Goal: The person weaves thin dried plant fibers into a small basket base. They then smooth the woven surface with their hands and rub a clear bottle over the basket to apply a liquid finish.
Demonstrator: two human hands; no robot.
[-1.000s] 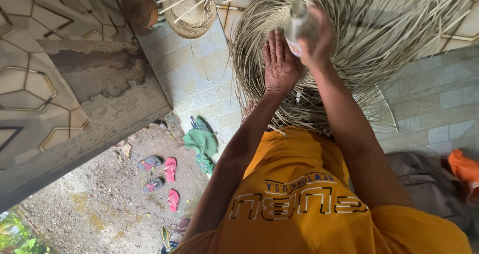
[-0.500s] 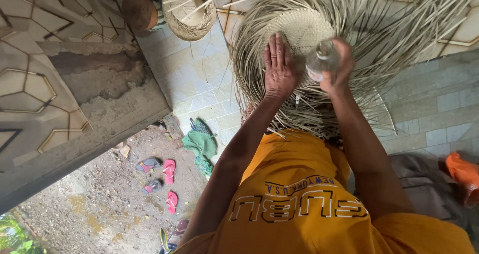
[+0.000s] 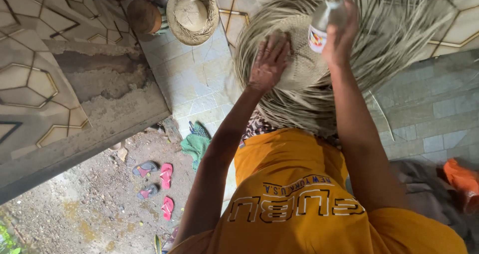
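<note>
Straw weave [image 3: 304, 59] lies on the tiled floor ahead of my knees — tight flat centre, loose strands fanning out all round. Light, springy, gives under pressure; stray ends will snag or crack if bent sharply, so I hold it by the woven centre. My left hand [image 3: 269, 59] lies flat on that centre, fingers spread, pressing down. My right hand [image 3: 342, 34] is wrapped round a small bottle [image 3: 322, 27] above the weave — probably smooth plastic, slippery if wet; top is out of view.
</note>
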